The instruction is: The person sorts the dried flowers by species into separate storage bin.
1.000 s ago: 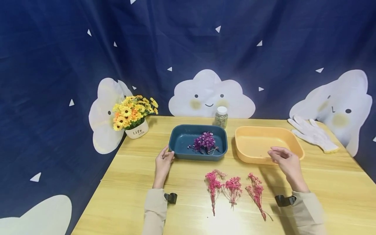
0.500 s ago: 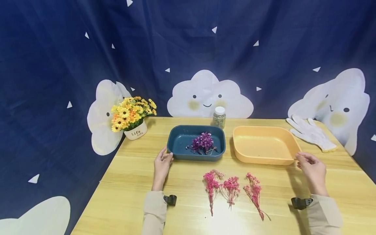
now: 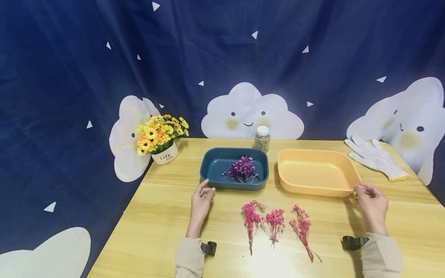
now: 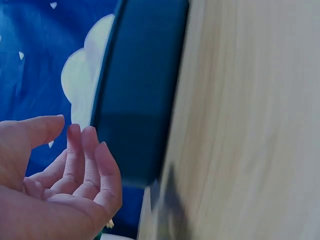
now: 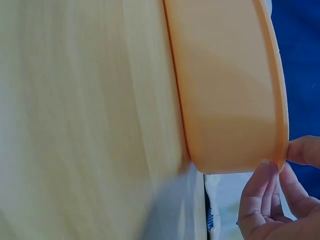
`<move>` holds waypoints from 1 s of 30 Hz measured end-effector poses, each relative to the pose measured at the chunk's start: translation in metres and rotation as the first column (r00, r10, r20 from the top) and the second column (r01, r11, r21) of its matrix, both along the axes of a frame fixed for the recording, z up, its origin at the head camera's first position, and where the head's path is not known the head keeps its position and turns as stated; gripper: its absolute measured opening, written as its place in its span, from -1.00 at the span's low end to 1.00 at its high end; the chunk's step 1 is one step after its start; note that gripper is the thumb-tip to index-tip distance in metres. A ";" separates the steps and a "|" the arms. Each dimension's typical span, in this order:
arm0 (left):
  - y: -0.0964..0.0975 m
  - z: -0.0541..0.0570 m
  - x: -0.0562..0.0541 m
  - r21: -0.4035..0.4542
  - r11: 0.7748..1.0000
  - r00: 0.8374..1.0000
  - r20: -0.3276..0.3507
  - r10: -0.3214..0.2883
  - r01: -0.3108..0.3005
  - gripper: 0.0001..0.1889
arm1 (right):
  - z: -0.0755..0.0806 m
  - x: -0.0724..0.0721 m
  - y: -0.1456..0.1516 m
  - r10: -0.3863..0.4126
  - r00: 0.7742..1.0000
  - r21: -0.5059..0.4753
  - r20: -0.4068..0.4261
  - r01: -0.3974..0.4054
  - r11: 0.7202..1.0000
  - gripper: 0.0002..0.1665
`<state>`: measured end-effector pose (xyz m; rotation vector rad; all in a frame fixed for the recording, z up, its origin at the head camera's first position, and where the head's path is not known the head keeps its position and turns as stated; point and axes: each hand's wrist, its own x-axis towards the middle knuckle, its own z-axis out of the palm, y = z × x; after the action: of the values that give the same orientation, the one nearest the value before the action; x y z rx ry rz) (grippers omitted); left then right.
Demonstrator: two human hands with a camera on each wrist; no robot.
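My right hand pinches the rim at the near right corner of a light orange plastic tray. In the right wrist view thumb and fingers meet on either side of that rim. My left hand is just in front of the near left corner of a dark blue tray. Its fingers are loosely bent and hold nothing, with a gap to the tray's wall in the left wrist view. A bunch of purple dried flowers lies inside the blue tray.
Three pink dried-flower bunches, left, middle and right, lie in front of the trays. Behind stands a white-capped jar. A potted yellow flower arrangement is at back left, white gloves at back right.
My right hand has moved right from over the orange tray's front side to its near right corner and taken the rim. My left hand has come away from the blue tray's corner, slightly toward me.
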<state>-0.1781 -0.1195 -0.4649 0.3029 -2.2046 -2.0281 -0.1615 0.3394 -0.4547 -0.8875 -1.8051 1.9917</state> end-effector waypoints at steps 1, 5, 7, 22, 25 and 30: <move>0.004 0.000 0.004 0.004 1.000 1.000 0.007 -0.012 0.012 -0.46 | 0.000 0.001 0.000 -0.010 1.000 -0.018 0.000 0.010 1.000 -0.81; 0.023 -0.002 0.021 -0.001 0.997 0.996 0.020 -0.082 0.082 -0.47 | 0.000 0.002 0.001 -0.023 1.000 -0.052 -0.013 0.023 0.998 -0.62; 0.032 -0.003 0.031 -0.023 0.991 0.991 0.029 -0.129 0.130 -0.47 | 0.000 0.001 0.001 -0.023 0.999 -0.044 -0.022 0.022 0.999 -0.51; 0.075 -0.004 0.090 -0.270 0.880 0.917 0.192 -0.350 0.392 -0.32 | -0.002 -0.008 -0.002 -0.019 0.999 -0.049 -0.029 0.018 0.999 -0.40; 0.079 -0.004 0.093 -0.284 0.877 0.919 0.199 -0.342 0.388 -0.28 | -0.002 -0.008 -0.002 -0.031 0.999 -0.065 -0.038 0.028 0.997 -0.42; 0.083 -0.003 0.096 -0.327 0.871 0.928 0.196 -0.317 0.366 -0.26 | -0.001 -0.007 -0.001 -0.037 0.998 -0.082 -0.047 0.033 0.996 -0.41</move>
<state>-0.0823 -0.0367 -0.4684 0.0053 -2.8286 -1.7320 -0.1686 0.3384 -0.4562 -0.8801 -1.6818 2.0600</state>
